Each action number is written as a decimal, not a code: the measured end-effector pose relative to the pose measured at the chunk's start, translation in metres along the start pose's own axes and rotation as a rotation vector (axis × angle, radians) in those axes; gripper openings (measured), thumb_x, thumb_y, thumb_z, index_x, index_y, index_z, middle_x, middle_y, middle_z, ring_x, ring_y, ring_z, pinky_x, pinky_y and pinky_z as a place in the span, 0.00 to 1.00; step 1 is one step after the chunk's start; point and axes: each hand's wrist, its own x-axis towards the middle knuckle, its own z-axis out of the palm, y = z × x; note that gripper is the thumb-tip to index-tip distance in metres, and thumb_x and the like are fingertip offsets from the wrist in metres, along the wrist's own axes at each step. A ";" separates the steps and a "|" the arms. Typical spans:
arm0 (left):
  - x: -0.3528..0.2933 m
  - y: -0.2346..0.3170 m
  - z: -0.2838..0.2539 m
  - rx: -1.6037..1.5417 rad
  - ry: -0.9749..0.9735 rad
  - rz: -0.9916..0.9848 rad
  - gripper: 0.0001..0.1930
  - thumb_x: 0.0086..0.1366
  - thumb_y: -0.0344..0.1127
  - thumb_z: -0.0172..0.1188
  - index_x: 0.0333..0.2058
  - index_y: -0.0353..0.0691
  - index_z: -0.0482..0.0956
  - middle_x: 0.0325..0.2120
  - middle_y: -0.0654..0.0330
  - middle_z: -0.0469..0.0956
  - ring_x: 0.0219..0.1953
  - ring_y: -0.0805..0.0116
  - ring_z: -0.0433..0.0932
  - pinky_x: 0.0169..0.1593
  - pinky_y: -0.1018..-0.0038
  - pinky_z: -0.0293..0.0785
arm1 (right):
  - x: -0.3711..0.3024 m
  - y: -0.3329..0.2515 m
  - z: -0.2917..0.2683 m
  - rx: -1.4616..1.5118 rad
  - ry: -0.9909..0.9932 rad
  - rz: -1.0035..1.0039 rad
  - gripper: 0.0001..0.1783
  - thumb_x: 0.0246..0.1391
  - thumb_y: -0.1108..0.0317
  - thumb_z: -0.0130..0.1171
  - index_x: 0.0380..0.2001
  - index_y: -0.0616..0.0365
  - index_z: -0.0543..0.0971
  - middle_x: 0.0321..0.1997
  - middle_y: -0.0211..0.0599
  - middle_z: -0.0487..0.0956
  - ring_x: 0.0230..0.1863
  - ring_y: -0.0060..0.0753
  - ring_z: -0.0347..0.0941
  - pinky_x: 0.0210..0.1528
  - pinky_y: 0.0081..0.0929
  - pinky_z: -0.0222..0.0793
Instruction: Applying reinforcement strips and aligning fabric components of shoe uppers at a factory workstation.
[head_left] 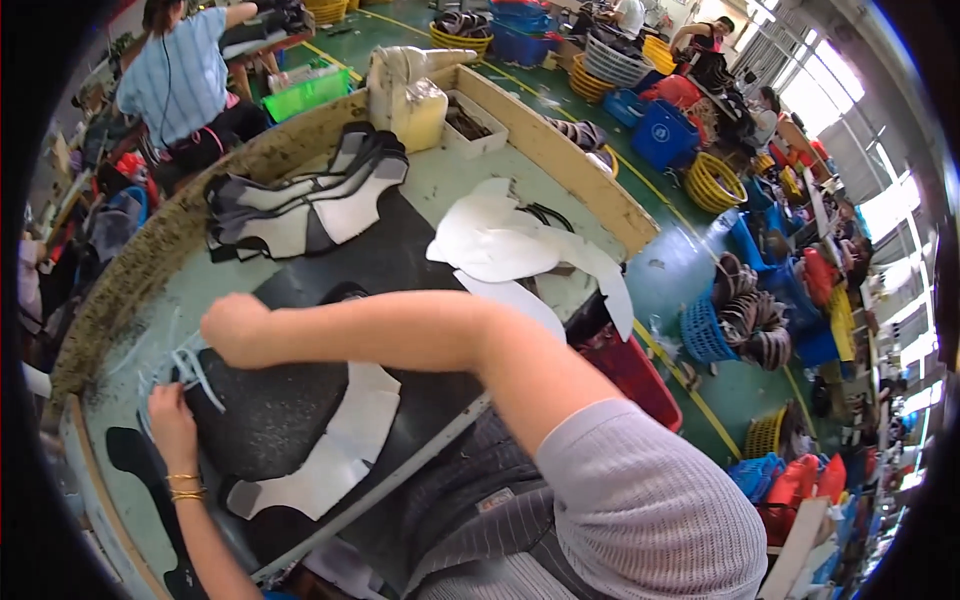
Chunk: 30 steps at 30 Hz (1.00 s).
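On bench, dark speckled panel (270,410) w/ white edging, left hand (172,415) touching.

A wide workshop with a green floor (690,270) marked by yellow lines (700,395). Blue baskets (662,132), yellow baskets (712,182) and a red bin (640,375) stand across it, beyond the worktop's raised wooden edge (560,150). Bright daylight pours through tall windows (835,80) at the right. Another person (180,75) sits past the worktop's far left corner.
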 end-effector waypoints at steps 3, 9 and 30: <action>0.009 -0.011 -0.005 -0.012 -0.148 -0.092 0.10 0.62 0.26 0.54 0.42 0.34 0.78 0.40 0.51 0.75 0.46 0.51 0.72 0.52 0.62 0.67 | -0.064 0.024 -0.049 0.281 -0.059 0.037 0.09 0.40 0.71 0.61 0.28 0.62 0.82 0.31 0.49 0.82 0.38 0.53 0.80 0.39 0.43 0.76; 0.023 0.148 -0.069 -0.408 -0.185 0.388 0.46 0.41 0.47 0.75 0.60 0.38 0.67 0.59 0.50 0.68 0.63 0.49 0.63 0.66 0.58 0.54 | -0.118 0.024 -0.052 -0.094 -0.123 0.004 0.12 0.42 0.71 0.62 0.32 0.64 0.77 0.31 0.49 0.80 0.37 0.52 0.79 0.38 0.42 0.76; -0.106 0.225 -0.080 -0.197 -0.394 0.355 0.39 0.51 0.47 0.69 0.58 0.33 0.68 0.64 0.46 0.60 0.65 0.40 0.56 0.65 0.45 0.54 | -0.279 0.020 -0.126 2.087 0.682 -0.152 0.09 0.60 0.65 0.59 0.40 0.57 0.77 0.40 0.37 0.75 0.45 0.35 0.68 0.50 0.33 0.65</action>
